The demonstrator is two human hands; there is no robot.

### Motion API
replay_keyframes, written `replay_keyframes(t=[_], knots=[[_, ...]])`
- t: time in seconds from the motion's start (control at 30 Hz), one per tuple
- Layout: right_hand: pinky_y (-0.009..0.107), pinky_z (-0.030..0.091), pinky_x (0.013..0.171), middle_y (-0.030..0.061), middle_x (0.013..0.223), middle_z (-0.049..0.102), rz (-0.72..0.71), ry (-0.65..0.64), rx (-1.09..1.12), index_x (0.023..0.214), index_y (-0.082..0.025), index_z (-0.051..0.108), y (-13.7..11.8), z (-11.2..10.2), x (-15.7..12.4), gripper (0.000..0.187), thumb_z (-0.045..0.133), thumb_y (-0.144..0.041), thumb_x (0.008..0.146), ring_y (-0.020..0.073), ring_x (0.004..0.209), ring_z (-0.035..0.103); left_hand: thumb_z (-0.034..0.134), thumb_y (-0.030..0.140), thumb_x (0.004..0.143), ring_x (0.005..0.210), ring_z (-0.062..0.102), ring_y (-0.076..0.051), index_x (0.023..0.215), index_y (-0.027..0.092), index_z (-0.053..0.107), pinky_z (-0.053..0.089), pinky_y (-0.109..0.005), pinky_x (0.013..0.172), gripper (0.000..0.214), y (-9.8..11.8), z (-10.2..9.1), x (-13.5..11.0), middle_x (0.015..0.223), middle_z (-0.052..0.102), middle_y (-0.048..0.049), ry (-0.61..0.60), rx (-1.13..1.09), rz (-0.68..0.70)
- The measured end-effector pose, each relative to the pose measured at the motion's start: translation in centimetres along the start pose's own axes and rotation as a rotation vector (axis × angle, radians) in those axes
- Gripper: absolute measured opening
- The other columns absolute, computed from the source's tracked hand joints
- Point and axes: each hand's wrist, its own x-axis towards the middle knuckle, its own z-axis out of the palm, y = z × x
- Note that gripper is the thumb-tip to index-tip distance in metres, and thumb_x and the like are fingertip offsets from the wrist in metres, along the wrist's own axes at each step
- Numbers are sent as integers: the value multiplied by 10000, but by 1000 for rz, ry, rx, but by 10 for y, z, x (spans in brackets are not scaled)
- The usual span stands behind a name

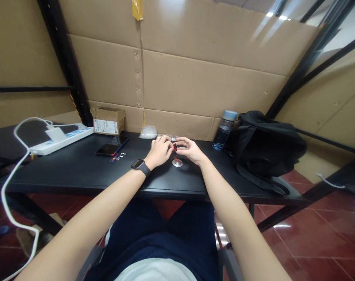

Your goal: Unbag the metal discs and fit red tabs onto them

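Note:
My left hand (pixel 161 151), with a black watch on its wrist, and my right hand (pixel 190 150) meet over the black table. Between their fingertips is a small dark piece with red on it (pixel 175 147), partly covered by the fingers. Both hands are closed on it in a pinch. Just below, a round silver disc (pixel 177 163) rests on the tabletop, with something red at its top. Whether the disc is joined to the held piece, I cannot tell. Another small shiny item (pixel 174 138) lies behind the fingers, mostly hidden.
Left of my hands are a phone (pixel 112 146), a keyring (pixel 118 157), a cardboard box (pixel 108 120) and a white power strip (pixel 63 139). A clear plastic bundle (pixel 148 132) sits behind. On the right stand a water bottle (pixel 223 130) and a black bag (pixel 265 146). Cardboard walls the back.

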Motion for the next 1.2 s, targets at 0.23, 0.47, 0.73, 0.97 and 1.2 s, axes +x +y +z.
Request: replay_keyframes(t=[0.23,0.47,0.73,0.97,1.2], knots=[[397,577,947,69,1139,716,-14,4,-24,1184,-240,661,2,-2,0,629,905,-245,605,227,1085,668,539,280,950,1160,508,-278,938,231,647,382,-435,896,119,-1,0,0,1207,618,-74,-6,-9,19],[401,576,952,72,1146,713,-20,11,-30,1189,-246,662,3,-2,1,632,905,-258,605,242,1141,645,541,301,951,1125,574,-263,938,231,645,356,-420,907,126,0,0,2,1077,704,-59,-23,-86,-66],[415,566,972,72,1150,709,-5,-6,-44,1189,-244,664,0,-1,0,637,909,-264,601,238,1104,663,606,295,906,950,686,-220,929,247,680,351,-379,893,91,-5,-3,5,986,770,4,-38,-242,-94],[419,559,988,73,1181,705,1,-7,-28,1180,-240,664,-1,0,0,630,910,-266,601,232,1078,679,654,343,890,1000,677,-236,859,280,759,308,-422,942,125,-6,-3,6,989,784,6,-39,-248,-96],[397,556,983,69,1177,709,-14,-11,-30,1177,-241,668,1,0,1,616,907,-256,610,228,1091,675,631,330,921,1056,649,-248,920,300,761,293,-442,955,133,-5,-4,6,1039,784,-3,-27,-221,-88]])
